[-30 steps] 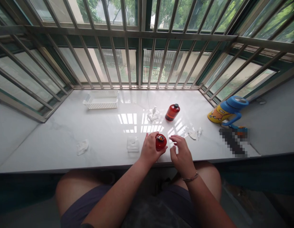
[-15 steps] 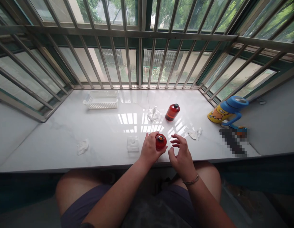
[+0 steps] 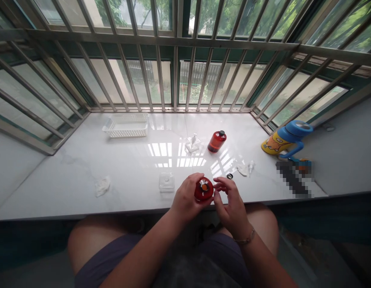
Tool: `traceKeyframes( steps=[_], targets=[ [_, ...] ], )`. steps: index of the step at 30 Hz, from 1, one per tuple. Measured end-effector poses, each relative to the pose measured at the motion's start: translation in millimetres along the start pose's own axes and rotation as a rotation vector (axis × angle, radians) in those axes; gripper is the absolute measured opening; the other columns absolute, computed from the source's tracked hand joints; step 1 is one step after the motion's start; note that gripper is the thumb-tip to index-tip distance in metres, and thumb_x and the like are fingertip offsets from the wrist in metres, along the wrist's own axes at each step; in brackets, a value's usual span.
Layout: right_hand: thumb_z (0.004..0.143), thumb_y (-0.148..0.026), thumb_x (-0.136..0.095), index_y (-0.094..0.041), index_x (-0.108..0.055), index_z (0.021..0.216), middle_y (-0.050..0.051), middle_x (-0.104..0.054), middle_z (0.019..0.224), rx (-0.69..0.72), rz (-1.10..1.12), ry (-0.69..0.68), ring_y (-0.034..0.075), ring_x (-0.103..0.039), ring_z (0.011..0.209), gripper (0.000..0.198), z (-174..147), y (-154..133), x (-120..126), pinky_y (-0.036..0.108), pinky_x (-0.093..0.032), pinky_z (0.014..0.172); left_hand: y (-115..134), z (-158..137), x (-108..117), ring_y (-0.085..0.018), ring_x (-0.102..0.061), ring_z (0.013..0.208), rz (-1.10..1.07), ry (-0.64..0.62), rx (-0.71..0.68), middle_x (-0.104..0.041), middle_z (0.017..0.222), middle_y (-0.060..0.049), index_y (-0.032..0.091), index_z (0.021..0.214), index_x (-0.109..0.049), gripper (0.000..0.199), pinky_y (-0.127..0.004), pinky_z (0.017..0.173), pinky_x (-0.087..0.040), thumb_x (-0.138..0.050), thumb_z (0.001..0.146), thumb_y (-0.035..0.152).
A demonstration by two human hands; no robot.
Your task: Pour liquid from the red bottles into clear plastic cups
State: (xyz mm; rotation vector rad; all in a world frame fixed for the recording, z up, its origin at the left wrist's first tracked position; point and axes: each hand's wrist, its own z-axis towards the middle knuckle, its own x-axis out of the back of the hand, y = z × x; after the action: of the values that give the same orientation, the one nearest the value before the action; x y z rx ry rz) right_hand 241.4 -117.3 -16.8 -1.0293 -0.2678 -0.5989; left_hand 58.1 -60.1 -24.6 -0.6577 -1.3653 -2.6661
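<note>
Your left hand (image 3: 187, 198) is curled around a round red bottle (image 3: 204, 189), fingers on its far side and thumb on the near side. The bottle sits just in front of you at the inner side of that hand, its top facing up toward you, with an orange centre inside the neck ring. Your right hand (image 3: 233, 208) is half open and holds nothing that shows, its fingers and thumb bent toward the bottle's right side; whether the fingertips touch it you cannot tell from here. A bracelet (image 3: 246, 237) circles your right wrist.

Just beyond the fingers of your right hand, a small black ring-shaped cap (image 3: 229, 176) lies on the white marbled surface (image 3: 137, 168). Farther past both hands lies a second red bottle (image 3: 217, 141) with a black top, and just left of it a clear pump-like piece (image 3: 193, 143). To the left of your left hand is a clear square container (image 3: 166, 182), and well beyond that, a crumpled white tissue (image 3: 102, 186). A white perforated basket (image 3: 125, 127) sits far ahead and left of your left hand. Ahead and right of your right hand are a white scrap (image 3: 242, 170) and a small clear tube (image 3: 251, 166); farther right, a blue-and-yellow tumbler (image 3: 283, 140).
</note>
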Motion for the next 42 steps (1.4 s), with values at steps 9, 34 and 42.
traceKeyframes(
  steps=[9, 34, 42],
  targets=[
    [0.107, -0.023, -0.044, -0.030, -0.050, 0.153, 0.012, -0.056, 0.148, -0.009, 0.187, -0.161, 0.030, -0.063, 0.131, 0.047, -3.5, -8.1, -0.2, 0.052, -0.057, 0.110, 38.6, -6.3, 30.4, -0.028, -0.068, 0.131, -0.054, -0.004, 0.183, -0.068, 0.142, -0.009, 0.029, 0.144, -0.053, 0.076, -0.045, 0.113, -0.058, -0.094, 0.080, 0.034],
    [0.073, -0.054, -0.095, -0.025, -0.053, 0.142, 0.014, -0.071, 0.134, -0.411, 0.184, -0.042, 0.033, -0.073, 0.119, 0.086, -47.0, -9.7, -33.6, 0.049, -0.063, 0.103, -4.0, -48.4, 87.4, -0.040, -0.047, 0.156, 0.311, 0.106, 0.198, -0.053, 0.164, -0.017, 0.030, 0.158, -0.043, 0.091, -0.065, 0.128, -0.040, -0.091, 0.083, 0.048],
    [0.075, -0.059, -0.091, -0.027, -0.053, 0.142, 0.013, -0.070, 0.135, -0.448, 0.138, 0.031, 0.033, -0.073, 0.119, 0.083, -43.0, -6.8, -28.0, 0.051, -0.061, 0.103, -64.0, -37.3, 114.6, -0.040, -0.035, 0.163, 0.347, -0.069, 0.541, -0.050, 0.167, -0.016, 0.026, 0.158, -0.047, 0.095, -0.064, 0.132, -0.032, -0.093, 0.077, 0.044]
  ],
)
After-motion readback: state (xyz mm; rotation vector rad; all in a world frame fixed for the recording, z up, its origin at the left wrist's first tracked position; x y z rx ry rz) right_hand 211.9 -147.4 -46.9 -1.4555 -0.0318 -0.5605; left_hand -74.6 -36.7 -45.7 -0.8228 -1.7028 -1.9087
